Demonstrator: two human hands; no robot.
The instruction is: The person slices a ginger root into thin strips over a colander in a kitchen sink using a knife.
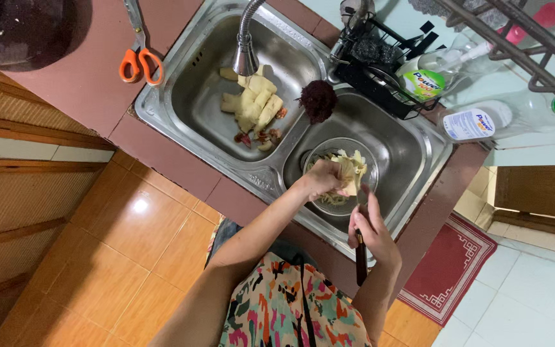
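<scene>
My left hand (324,178) grips a pale yellow vegetable piece (349,171) over a round metal strainer bowl (367,168) that sits in the right basin of the steel double sink (181,83). My right hand (372,232) is closed on a dark-handled knife (361,257), its blade against the piece. Shreds of the same pale vegetable lie in the bowl. More pale peeled chunks (255,103) and reddish scraps lie in the left basin under the faucet (246,45).
Orange-handled scissors (139,61) lie on the brown counter left of the sink. A dark red scrubber (318,99) rests on the sink divider. A black rack (387,71) and plastic bottles (483,119) stand behind. A red mat (448,270) lies on the floor.
</scene>
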